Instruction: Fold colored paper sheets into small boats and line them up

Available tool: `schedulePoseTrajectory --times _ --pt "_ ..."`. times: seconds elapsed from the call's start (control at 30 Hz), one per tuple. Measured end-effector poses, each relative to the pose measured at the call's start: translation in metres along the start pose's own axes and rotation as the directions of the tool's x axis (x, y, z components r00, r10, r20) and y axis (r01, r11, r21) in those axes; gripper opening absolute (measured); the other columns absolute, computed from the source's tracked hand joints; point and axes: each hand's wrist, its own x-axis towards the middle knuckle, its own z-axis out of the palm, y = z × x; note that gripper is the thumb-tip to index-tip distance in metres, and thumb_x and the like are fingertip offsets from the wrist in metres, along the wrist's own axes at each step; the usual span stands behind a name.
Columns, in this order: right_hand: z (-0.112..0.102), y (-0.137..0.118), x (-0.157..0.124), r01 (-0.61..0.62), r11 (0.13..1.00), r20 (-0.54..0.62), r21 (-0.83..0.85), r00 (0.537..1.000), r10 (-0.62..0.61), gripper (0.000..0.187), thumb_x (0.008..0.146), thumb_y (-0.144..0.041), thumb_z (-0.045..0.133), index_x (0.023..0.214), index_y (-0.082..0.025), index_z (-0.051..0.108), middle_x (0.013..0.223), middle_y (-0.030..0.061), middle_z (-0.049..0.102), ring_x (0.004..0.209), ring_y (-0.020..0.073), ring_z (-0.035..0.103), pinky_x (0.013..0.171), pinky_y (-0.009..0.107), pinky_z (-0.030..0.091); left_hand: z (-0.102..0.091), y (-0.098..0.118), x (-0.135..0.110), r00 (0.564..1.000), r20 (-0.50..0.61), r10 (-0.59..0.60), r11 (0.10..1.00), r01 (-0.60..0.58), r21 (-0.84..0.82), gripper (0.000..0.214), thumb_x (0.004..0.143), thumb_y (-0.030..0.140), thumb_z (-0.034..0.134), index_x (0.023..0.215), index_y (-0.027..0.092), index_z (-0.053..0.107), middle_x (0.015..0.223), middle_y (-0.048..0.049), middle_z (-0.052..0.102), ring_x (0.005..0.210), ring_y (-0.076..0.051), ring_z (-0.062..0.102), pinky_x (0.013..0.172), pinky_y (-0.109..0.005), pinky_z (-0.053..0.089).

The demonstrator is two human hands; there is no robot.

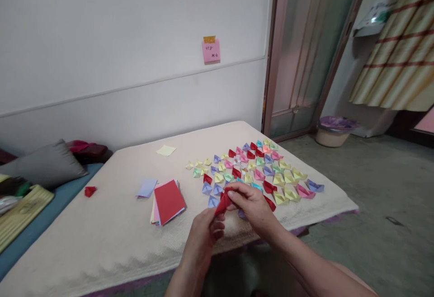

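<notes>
A red piece of folded paper (224,203) is held between both hands above the near edge of a low table covered in cream cloth (111,224). My left hand (203,236) pinches its lower end with closed fingers. My right hand (252,206) grips its upper end, fingers curled over it. Just beyond the hands lie several small folded paper boats (257,170) in red, yellow, pink, purple and green, set out in rows. A stack of flat paper sheets with a red one on top (167,201) lies to the left of the hands.
A loose lilac sheet (147,187), a pale yellow sheet (166,150) and a crumpled red scrap (90,191) lie on the cloth. A grey cushion (47,163) sits far left. A pink note (211,49) hangs on the wall. A basin (334,130) stands on the floor by the door.
</notes>
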Motion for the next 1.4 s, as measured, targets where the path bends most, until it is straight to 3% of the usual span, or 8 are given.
schedulePoseTrajectory --times 0.07,0.17,0.27,0.37,0.7,0.77,0.93,1.4 --pt "0.000 0.001 0.000 -0.013 1.000 0.016 -0.021 1.000 0.014 0.020 0.075 -0.031 0.063 0.090 -0.018 0.062 0.074 -0.0011 0.058 0.063 0.0126 0.058 0.059 0.027 0.054 -0.005 0.007 0.001 0.974 -0.086 0.208 0.975 -0.199 0.100 0.027 0.075 0.040 0.062 0.080 0.013 0.062 0.076 -0.0031 0.062 0.062 -0.010 0.054 0.056 -0.020 0.040" --pt "0.003 0.005 -0.001 -0.007 0.999 0.054 -0.043 0.999 0.009 0.018 0.077 -0.028 0.062 0.091 -0.018 0.058 0.066 -0.0035 0.055 0.060 0.0123 0.057 0.056 0.025 0.052 -0.006 0.017 0.000 0.918 -0.055 0.393 0.905 -0.376 0.200 0.024 0.071 0.037 0.068 0.079 0.015 0.062 0.075 -0.0016 0.063 0.068 -0.011 0.056 0.064 -0.021 0.043" --pt "0.007 0.012 -0.005 0.023 0.998 0.095 -0.056 0.995 -0.018 0.013 0.079 -0.025 0.058 0.091 -0.020 0.055 0.064 -0.0046 0.055 0.057 0.0112 0.057 0.055 0.023 0.049 0.000 0.019 -0.004 0.927 0.036 0.372 0.900 -0.370 0.230 0.027 0.060 0.027 0.076 0.081 0.016 0.062 0.068 -0.0006 0.064 0.063 -0.013 0.059 0.062 -0.023 0.045" --pt "0.010 0.016 -0.008 0.002 0.999 0.156 -0.038 0.988 0.004 0.013 0.080 -0.024 0.057 0.091 -0.021 0.053 0.064 -0.0048 0.056 0.056 0.0119 0.058 0.055 0.025 0.049 0.009 0.018 -0.010 0.925 0.066 0.373 0.886 -0.377 0.271 0.018 0.061 0.023 0.074 0.071 0.015 0.061 0.062 -0.0008 0.064 0.058 -0.014 0.060 0.056 -0.023 0.045" --pt "0.019 0.015 -0.010 -0.144 0.989 0.228 -0.017 0.963 0.144 0.017 0.063 -0.017 0.067 0.075 -0.016 0.054 0.056 -0.0056 0.058 0.048 0.0093 0.051 0.047 0.021 0.039 -0.001 0.018 -0.009 0.886 -0.044 0.462 0.857 -0.433 0.280 0.010 0.068 0.022 0.067 0.068 0.015 0.060 0.062 0.0017 0.058 0.056 -0.010 0.051 0.054 -0.020 0.041" --pt "0.021 0.016 -0.010 -0.145 0.989 0.198 -0.025 0.969 0.147 0.016 0.063 -0.018 0.067 0.073 -0.016 0.055 0.055 -0.0055 0.058 0.049 0.0095 0.051 0.048 0.021 0.039 -0.001 0.018 -0.009 0.853 -0.076 0.517 0.819 -0.467 0.333 0.011 0.068 0.021 0.067 0.077 0.016 0.062 0.072 -0.0007 0.061 0.064 -0.013 0.055 0.061 -0.022 0.044" --pt "0.024 0.015 -0.011 -0.136 0.989 0.150 -0.051 0.978 0.142 0.014 0.063 -0.020 0.066 0.072 -0.018 0.056 0.053 -0.0062 0.056 0.047 0.0093 0.048 0.047 0.021 0.037 0.003 0.022 -0.016 0.673 -0.114 0.731 0.625 -0.592 0.508 0.008 0.066 0.014 0.068 0.071 0.020 0.066 0.090 -0.0038 0.061 0.086 -0.018 0.056 0.079 -0.025 0.043" --pt "0.022 0.024 -0.014 -0.045 0.993 0.157 -0.110 0.986 0.062 0.005 0.073 -0.019 0.059 0.079 -0.020 0.058 0.059 -0.0037 0.060 0.052 0.0117 0.055 0.050 0.022 0.042 0.010 0.021 -0.026 0.611 -0.106 0.785 0.556 -0.619 0.554 0.014 0.068 0.009 0.066 0.074 0.022 0.064 0.106 -0.0073 0.057 0.103 -0.023 0.053 0.089 -0.031 0.042"
